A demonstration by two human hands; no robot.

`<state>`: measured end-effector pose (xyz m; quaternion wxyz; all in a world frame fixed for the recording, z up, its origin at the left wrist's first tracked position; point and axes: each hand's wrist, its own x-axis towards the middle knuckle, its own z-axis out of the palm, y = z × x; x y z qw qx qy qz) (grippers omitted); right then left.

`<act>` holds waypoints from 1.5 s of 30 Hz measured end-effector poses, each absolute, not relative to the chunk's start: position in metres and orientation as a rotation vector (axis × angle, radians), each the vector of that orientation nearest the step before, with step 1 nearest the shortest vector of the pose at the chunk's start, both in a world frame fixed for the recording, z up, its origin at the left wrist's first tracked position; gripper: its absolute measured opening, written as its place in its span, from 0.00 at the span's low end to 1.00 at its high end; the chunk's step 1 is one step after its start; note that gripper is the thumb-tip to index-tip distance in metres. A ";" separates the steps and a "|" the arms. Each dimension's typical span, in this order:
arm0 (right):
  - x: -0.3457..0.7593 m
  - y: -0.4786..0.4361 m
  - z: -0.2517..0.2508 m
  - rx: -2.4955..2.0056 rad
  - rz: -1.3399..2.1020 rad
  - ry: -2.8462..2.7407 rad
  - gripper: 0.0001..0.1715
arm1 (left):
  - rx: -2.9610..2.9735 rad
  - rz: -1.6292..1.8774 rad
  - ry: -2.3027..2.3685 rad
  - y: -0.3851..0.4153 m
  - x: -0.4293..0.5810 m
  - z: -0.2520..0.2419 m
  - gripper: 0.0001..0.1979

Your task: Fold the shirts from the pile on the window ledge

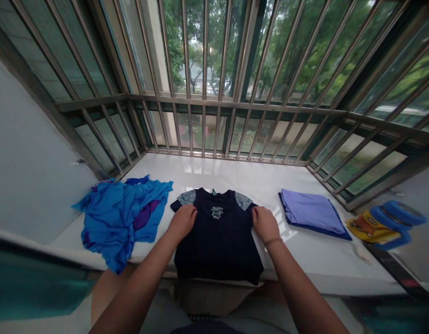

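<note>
We have the dark shirt (217, 250) spread out front side up on the white ledge (305, 257), its neckline toward the window and its hem at the ledge's near edge. Our left hand (185, 219) has thumb and fingers closed on the shirt's edge by the left sleeve, and our right hand (265, 224), a thin band (273, 241) at its wrist, grips the opposite edge by the right sleeve. Patterned patches cover the shirt's shoulders, and we cannot read the small print on its chest. Left of the shirt, just beside it, we see a rumpled blue pile of cloth (112, 218) with a purple piece (145, 214) showing in it. Right of the shirt and apart from it lies a folded lilac garment (312, 208) over a navy one (341, 235). Farther right of the shirt we see a yellow and blue container (371, 227). Beyond the shirt, metal bars (231, 105) cross the window, with trees (305, 60) outside.
</note>
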<state>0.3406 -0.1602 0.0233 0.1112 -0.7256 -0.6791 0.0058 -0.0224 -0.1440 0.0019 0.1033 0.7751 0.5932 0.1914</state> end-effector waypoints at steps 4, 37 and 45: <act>0.337 -0.101 0.021 -2.288 0.112 -1.973 0.33 | 2.234 0.334 2.007 -0.098 -0.018 0.009 0.14; 0.324 -0.080 0.033 -2.089 0.436 -2.012 0.16 | 1.885 0.419 1.871 -0.036 -0.012 0.010 0.18; 0.306 -0.015 0.019 -2.215 0.628 -1.936 0.09 | 1.763 0.270 1.762 0.021 0.007 0.006 0.17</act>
